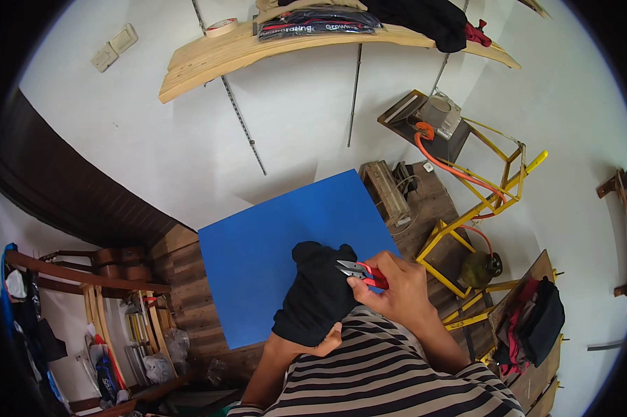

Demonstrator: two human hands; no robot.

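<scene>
A bunched piece of black cloth [317, 295] is held just in front of my body, over the near part of the blue tabletop [271, 243]. My left hand [327, 340] grips it from the near side, with most of that hand hidden by the fabric and only some finger showing at its lower edge. In my right hand [400, 288] are small thread snips [372, 276] with red handles and metal blades. The blades point left, at the cloth's right side, and look slightly apart. Whether they touch the fabric I cannot tell.
A wooden shelf [209, 59] on the far wall carries packaged and folded clothes. To the right stand a yellow metal frame [431, 254] with an orange hose and a green gas cylinder [479, 270]. A wooden rack [111, 281] fills the lower left.
</scene>
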